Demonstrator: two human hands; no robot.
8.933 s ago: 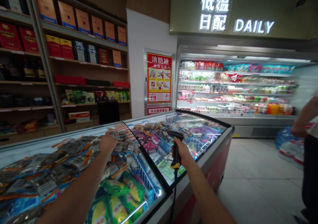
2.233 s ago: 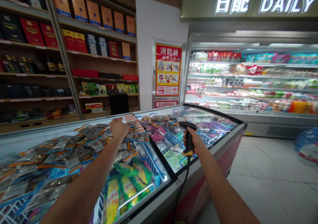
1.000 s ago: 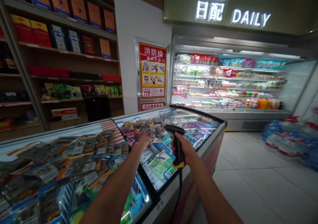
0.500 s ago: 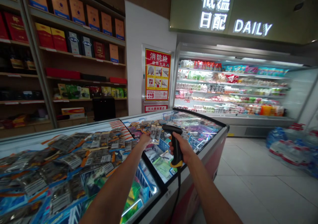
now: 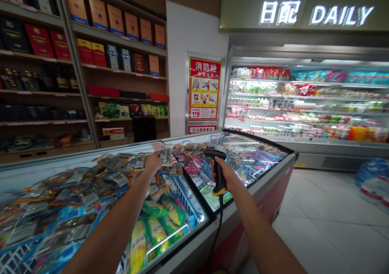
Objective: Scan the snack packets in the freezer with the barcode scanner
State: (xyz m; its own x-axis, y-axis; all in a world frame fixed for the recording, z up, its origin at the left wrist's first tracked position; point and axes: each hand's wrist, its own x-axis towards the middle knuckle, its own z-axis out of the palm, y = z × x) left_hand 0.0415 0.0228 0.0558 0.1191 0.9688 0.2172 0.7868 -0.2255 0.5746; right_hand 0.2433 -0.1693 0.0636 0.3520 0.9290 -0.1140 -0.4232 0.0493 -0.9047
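Observation:
My left hand is closed on the edge of a small clear snack packet with a printed label, held above the freezer's glass top. In my right hand is a black and yellow barcode scanner, gripped by its handle, its head pointing left toward the packet. A cable hangs from the scanner's base. Many similar packets with orange and blue edges lie heaped on the glass to the left of my hands. More packets lie beyond the scanner.
The chest freezer holds baskets of bagged goods under glass, among them green and yellow bags. Shelves with boxes stand at the left. A lit refrigerated display is at the back right, with bottled water packs on the floor.
My left hand has moved left with the packet, away from the scanner. My right hand still holds the scanner. The view has turned slightly left and down.

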